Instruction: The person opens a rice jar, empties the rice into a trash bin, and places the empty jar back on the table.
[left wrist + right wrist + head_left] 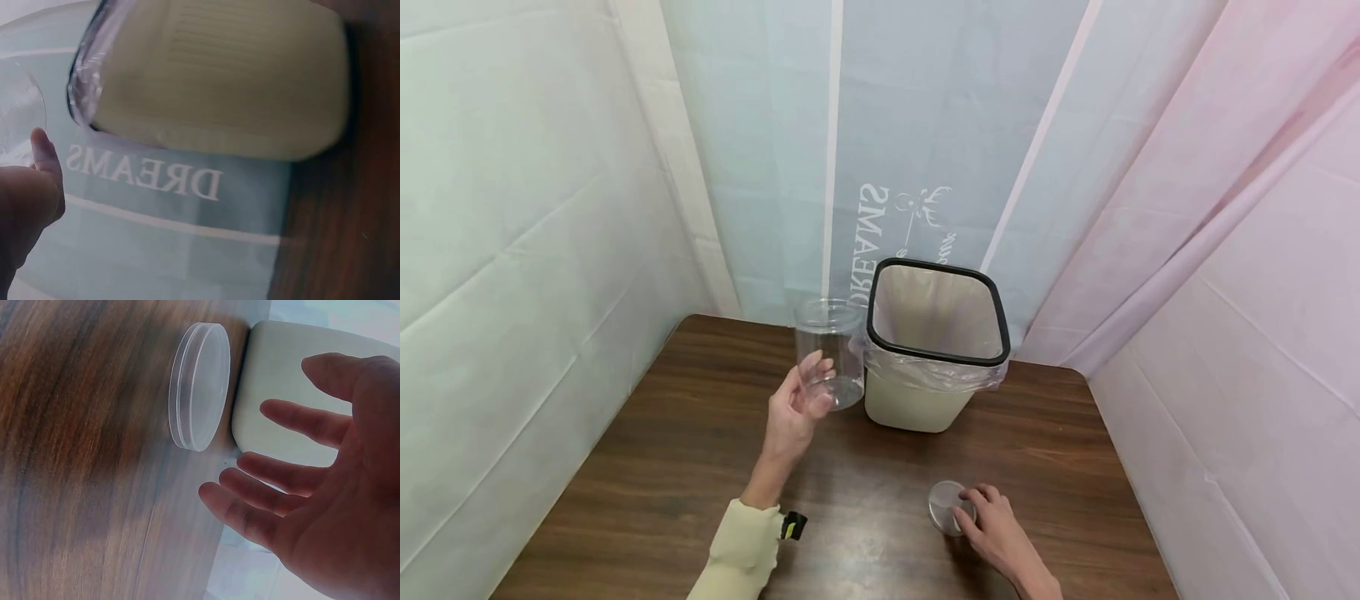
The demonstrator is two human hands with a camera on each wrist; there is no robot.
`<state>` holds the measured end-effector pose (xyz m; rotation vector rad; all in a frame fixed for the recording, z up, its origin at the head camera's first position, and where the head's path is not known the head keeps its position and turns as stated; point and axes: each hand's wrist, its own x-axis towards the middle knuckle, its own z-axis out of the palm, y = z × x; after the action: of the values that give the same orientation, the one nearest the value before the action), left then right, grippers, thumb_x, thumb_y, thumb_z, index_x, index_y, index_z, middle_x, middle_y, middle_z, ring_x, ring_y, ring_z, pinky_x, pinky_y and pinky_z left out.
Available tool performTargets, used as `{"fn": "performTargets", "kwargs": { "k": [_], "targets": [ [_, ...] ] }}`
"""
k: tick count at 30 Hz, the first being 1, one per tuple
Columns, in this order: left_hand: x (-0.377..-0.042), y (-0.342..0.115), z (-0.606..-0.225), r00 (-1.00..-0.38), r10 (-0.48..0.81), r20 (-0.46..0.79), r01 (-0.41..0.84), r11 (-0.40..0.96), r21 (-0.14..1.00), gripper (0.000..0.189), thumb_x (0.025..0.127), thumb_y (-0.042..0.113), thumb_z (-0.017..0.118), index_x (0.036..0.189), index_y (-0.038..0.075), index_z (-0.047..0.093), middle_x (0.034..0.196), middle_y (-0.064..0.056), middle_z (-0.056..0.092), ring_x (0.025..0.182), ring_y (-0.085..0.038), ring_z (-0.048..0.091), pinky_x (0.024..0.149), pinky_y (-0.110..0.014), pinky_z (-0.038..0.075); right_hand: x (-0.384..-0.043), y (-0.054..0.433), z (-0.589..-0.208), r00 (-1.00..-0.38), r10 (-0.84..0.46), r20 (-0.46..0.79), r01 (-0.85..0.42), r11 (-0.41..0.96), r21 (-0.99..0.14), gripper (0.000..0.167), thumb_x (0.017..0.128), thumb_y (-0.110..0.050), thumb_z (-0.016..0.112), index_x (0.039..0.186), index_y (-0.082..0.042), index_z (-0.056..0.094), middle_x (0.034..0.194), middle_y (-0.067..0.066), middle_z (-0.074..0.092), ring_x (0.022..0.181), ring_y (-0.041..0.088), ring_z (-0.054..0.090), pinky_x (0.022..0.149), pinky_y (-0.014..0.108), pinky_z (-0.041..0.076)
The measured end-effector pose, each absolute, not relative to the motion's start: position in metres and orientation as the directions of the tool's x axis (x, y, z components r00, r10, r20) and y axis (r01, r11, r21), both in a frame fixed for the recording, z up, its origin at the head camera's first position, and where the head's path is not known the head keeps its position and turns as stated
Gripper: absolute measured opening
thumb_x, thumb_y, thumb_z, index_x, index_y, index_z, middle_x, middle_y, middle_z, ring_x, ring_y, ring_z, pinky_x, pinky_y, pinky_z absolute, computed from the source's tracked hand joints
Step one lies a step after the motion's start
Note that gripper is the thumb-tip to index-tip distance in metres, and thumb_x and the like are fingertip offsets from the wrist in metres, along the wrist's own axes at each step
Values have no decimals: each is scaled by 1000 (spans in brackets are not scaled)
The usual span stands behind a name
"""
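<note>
My left hand [792, 414] grips a clear plastic jar [838, 350] near its bottom, with the thumb in front and fingers behind. The jar is held up, slightly tilted, left of the bin, its mouth at the top. Only part of the jar [19, 112] shows in the left wrist view, beside the fingertip. A round clear lid [943, 507] lies on the table in front of the bin. Over it is my right hand [997, 527], fingers spread and loosely bent. In the right wrist view the fingertips stand apart from the lid [210, 387].
A cream trash bin [913, 408] with a black rim and a clear liner [925, 373] stands at the back of the brown wood table [685, 467]. Right behind hangs a blue-grey curtain [760, 167] with mirrored lettering. Pale sheets enclose both sides.
</note>
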<state>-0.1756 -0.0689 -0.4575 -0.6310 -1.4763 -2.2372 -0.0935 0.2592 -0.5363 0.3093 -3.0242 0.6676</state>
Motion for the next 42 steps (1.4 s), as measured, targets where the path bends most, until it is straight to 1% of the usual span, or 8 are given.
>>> {"fn": "performTargets", "kwargs": {
  "k": [6, 10, 14, 18, 20, 29, 34, 42],
  "targets": [
    [-160, -82, -476, -895, 46, 443, 413, -287, 864, 76, 78, -3, 77, 138, -16, 32, 134, -12, 55, 117, -10, 62, 94, -26, 52, -94, 259, -537, -984, -172, 52, -178, 891, -417, 15, 92, -23, 66, 101, -11, 69, 110, 12, 61, 102, 35, 57, 87, 50, 48],
    [-151, -89, -489, -926, 151, 347, 322, -166, 932, 79, 76, -11, 75, 137, -8, 26, 140, -24, 43, 127, -26, 55, 98, -29, 49, -94, 259, -538, -983, -173, 53, -179, 891, -416, 16, 93, -23, 66, 102, -11, 69, 110, 12, 61, 102, 35, 58, 87, 50, 48],
    [-147, -94, -502, -939, 178, 295, 310, 61, 949, 82, 76, 5, 82, 137, 0, 27, 138, -23, 48, 130, -36, 51, 102, -31, 48, -95, 259, -537, -982, -176, 64, -187, 889, -419, 15, 92, -23, 66, 101, -11, 69, 109, 10, 62, 101, 31, 58, 87, 48, 48],
    [-142, -96, -516, -935, 187, 302, 352, 382, 854, 86, 70, 30, 89, 137, 9, 38, 128, -9, 59, 119, -24, 59, 97, -35, 51, -95, 260, -535, -980, -183, 73, -197, 889, -414, 16, 92, -22, 66, 102, -10, 70, 106, 9, 63, 96, 25, 59, 84, 44, 49],
    [-139, -96, -522, -924, 207, 322, 382, 473, 794, 86, 67, 36, 90, 135, 10, 43, 124, -5, 59, 113, -21, 58, 93, -39, 50, -94, 260, -534, -980, -186, 65, -196, 891, -410, 17, 93, -22, 66, 102, -9, 70, 105, 8, 64, 94, 22, 59, 82, 42, 50],
    [-131, -86, -549, -962, 238, 131, 245, 549, 799, 88, 62, 33, 92, 132, 5, 47, 116, -7, 60, 107, -20, 58, 88, -40, 50, -93, 262, -534, -983, -176, 42, -178, 893, -414, 16, 93, -22, 65, 102, -10, 70, 104, 8, 65, 89, 16, 59, 79, 37, 51],
    [-130, -84, -563, -946, 300, 127, 287, 585, 758, 86, 64, 32, 91, 129, 0, 45, 114, -12, 65, 104, -25, 64, 86, -41, 53, -95, 261, -538, -983, -179, 50, -183, 889, -419, 17, 93, -22, 65, 103, -10, 70, 104, 7, 65, 83, 12, 55, 76, 34, 50],
    [-125, -82, -576, -934, 348, 83, 286, 588, 756, 89, 65, 32, 90, 133, 1, 41, 111, -17, 69, 98, -31, 68, 80, -45, 54, -95, 264, -542, -981, -177, 83, -195, 885, -422, 15, 91, -23, 68, 99, -11, 70, 101, 5, 65, 88, 15, 60, 78, 36, 51]
  ]
}}
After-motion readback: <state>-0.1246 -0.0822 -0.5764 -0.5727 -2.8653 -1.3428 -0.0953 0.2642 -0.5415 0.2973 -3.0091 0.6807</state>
